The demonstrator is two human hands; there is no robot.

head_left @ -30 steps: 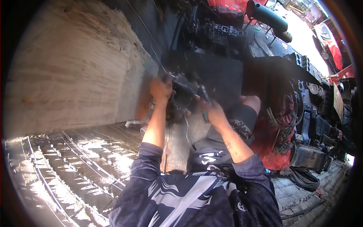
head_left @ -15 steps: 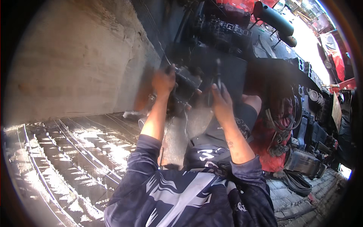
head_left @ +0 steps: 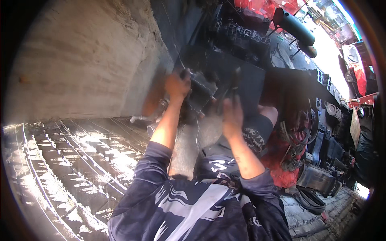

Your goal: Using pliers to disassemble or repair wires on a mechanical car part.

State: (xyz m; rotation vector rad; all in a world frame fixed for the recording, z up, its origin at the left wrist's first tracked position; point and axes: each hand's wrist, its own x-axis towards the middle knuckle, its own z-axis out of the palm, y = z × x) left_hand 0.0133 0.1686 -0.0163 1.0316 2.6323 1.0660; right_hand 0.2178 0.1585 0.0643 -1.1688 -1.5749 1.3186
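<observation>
My left hand (head_left: 177,86) is closed at the left edge of a dark, boxy metal part (head_left: 202,89). A small dark end pokes out of the fist; the rest of what it grips is hidden. To the right of the part, my right hand (head_left: 232,118) is smeared by motion. Its fingers appear wrapped round a dark, slender tool (head_left: 236,80) that points away from me; its kind is too blurred to tell. Behind the part stands a flat dark panel (head_left: 249,82). A thin wire (head_left: 173,42) runs down toward my left hand.
A bare wall (head_left: 88,60) rises on the left above sunlit, ridged ground (head_left: 80,160). Metal engine parts (head_left: 245,32) and a green cylindrical tank (head_left: 295,26) lie farther off. On the right are a red cloth or bag (head_left: 281,172), dark hoses (head_left: 309,199) and a grey metal pan (head_left: 317,178).
My right hand has come slightly nearer to me, and the tool in it has tilted a little to the right. My left hand stays by the boxy part. The view has shifted slightly.
</observation>
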